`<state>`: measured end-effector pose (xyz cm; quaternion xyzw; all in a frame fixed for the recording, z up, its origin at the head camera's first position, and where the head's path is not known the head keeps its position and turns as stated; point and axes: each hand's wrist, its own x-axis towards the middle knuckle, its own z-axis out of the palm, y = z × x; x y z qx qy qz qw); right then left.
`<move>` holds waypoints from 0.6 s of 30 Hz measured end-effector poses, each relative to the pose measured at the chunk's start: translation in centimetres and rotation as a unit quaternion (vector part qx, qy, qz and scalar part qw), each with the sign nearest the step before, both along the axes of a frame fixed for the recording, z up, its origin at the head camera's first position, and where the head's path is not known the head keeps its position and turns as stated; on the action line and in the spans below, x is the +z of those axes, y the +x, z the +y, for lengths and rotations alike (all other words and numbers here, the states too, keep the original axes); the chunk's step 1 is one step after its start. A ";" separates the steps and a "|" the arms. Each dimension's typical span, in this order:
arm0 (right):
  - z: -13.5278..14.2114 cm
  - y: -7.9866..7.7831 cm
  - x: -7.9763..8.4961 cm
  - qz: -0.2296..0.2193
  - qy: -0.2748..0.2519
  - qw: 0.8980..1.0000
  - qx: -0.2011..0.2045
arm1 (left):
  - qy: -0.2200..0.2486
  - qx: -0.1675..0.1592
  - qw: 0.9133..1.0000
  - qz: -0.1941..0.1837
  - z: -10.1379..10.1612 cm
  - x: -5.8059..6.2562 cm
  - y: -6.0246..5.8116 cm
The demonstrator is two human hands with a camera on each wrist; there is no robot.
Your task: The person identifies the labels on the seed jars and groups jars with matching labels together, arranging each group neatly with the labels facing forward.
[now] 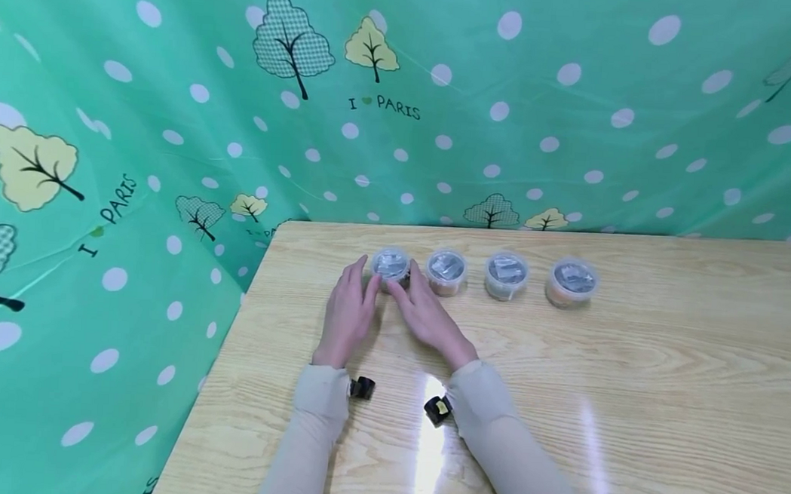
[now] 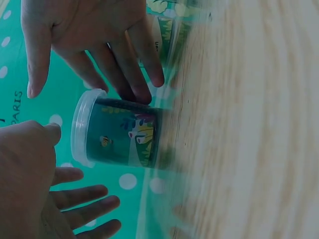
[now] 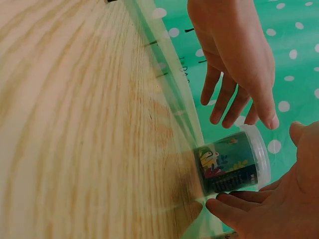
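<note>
1. Head view: the leftmost tub stands upright near the far-left corner of the table, between the left hand and the right hand.
2. Both hands are open, fingers extended, gripping nothing. The right fingertips look against or just beside the tub's wall; I cannot tell whether they touch. The left hand appears slightly apart.
3. To take it well, bring both sides in evenly, on the wall below the lid, pressing lightly to avoid tipping it.
4. The right fingers have little room: the second tub stands just beside them, and spreading them could nudge it.
5. The far edge, with the cloth beyond, leaves little space; more open room lies toward the near side and right edge.
</note>
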<state>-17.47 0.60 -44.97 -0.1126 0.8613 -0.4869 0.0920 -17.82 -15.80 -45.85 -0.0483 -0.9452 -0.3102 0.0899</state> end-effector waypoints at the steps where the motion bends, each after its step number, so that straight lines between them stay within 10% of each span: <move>1: 0.0 0.0 0.0 -0.002 -0.002 1.000 0.001 | 0.003 0.001 1.000 -0.003 0.0 0.0 0.0; 18: -0.2 -0.9 0.0 -0.009 0.004 1.000 0.010 | 0.065 -0.001 0.997 -0.035 0.5 0.0 -1.0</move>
